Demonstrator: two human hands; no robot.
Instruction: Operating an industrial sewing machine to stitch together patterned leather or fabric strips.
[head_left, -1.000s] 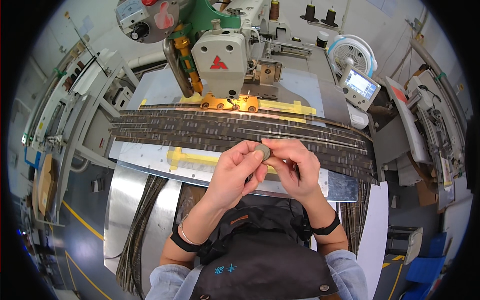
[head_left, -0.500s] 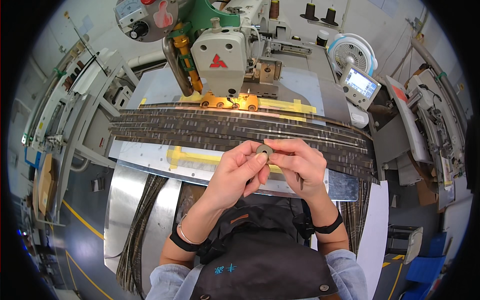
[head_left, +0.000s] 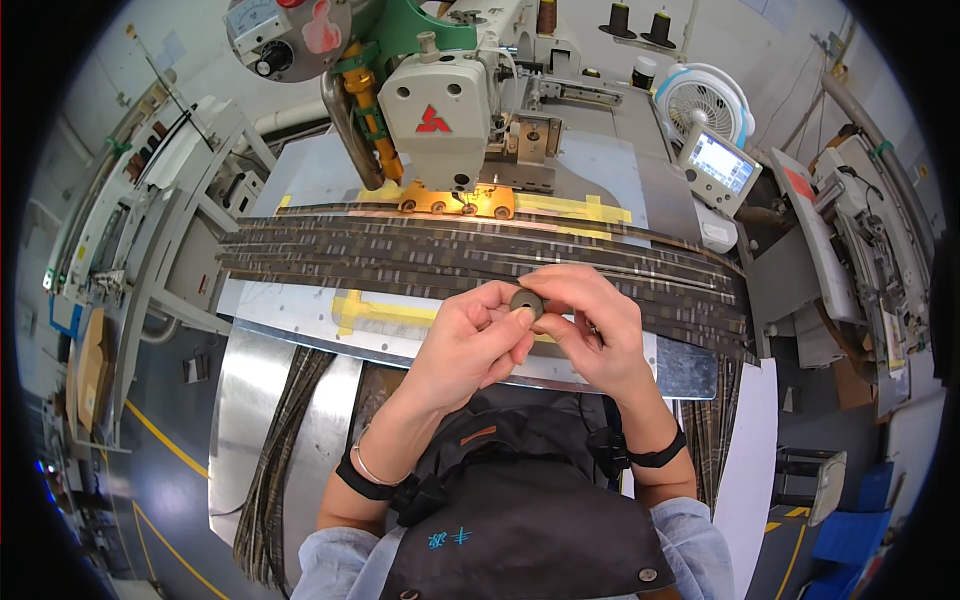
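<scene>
A small round dark metal bobbin case (head_left: pixel 526 300) with a hole in its face is held up over the table's front half. My left hand (head_left: pixel 470 335) pinches it with the thumb across the front, the other fingers curled behind. My right hand (head_left: pixel 597 330) closes on it from the other side, index finger at its upper edge and thumb at its lower right. A small dark piece shows among the right hand's curled fingers; its kind cannot be made out. Just beyond my hands, dark patterned fabric strips (head_left: pixel 400 245) lie side by side across the table.
A sewing machine head (head_left: pixel 435 110) stands over a lit yellow clamp (head_left: pixel 455 202) behind the strips. A screen panel (head_left: pixel 718 165) and a white fan (head_left: pixel 703 108) are at the back right. Strip bundles (head_left: pixel 285 465) hang off the front. Yellow tape (head_left: pixel 380 312) marks the tabletop.
My right fingers have shifted around the bobbin case, the index finger reaching farther over its top. The thin dark piece jutting below my right hand no longer sticks out there.
</scene>
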